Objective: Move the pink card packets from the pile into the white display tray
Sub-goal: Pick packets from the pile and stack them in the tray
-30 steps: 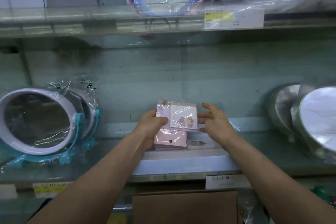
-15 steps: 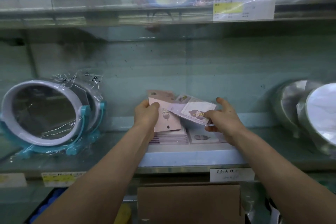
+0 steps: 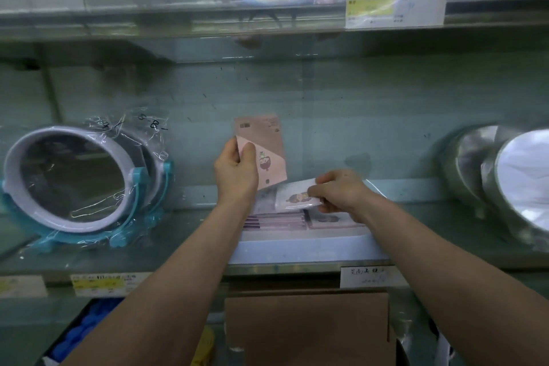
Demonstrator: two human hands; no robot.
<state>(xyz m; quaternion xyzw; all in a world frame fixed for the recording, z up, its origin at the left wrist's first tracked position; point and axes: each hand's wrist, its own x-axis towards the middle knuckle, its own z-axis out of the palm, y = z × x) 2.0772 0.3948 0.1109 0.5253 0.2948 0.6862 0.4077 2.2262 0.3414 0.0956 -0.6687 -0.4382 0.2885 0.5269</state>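
Observation:
My left hand (image 3: 236,171) grips a small stack of pink card packets (image 3: 269,154), held upright above the white display tray (image 3: 306,248). To its right and lower, my right hand (image 3: 338,192) pinches a single clear-wrapped packet (image 3: 294,196) with a cartoon figure, tilted nearly flat just over the tray. More pink packets (image 3: 276,221) lie stacked in the tray's left half, and another packet (image 3: 329,220) lies flat in its right half.
A bagged round mirror on a teal stand (image 3: 74,181) stands left of the tray. Silver round mirrors (image 3: 505,178) stand at the right. A glass shelf (image 3: 178,9) runs overhead. A brown cardboard box (image 3: 306,327) sits below the shelf's front edge.
My left hand raised its stack of packets higher. My right hand took one packet away from the stack and lowered it to the right, close over the tray.

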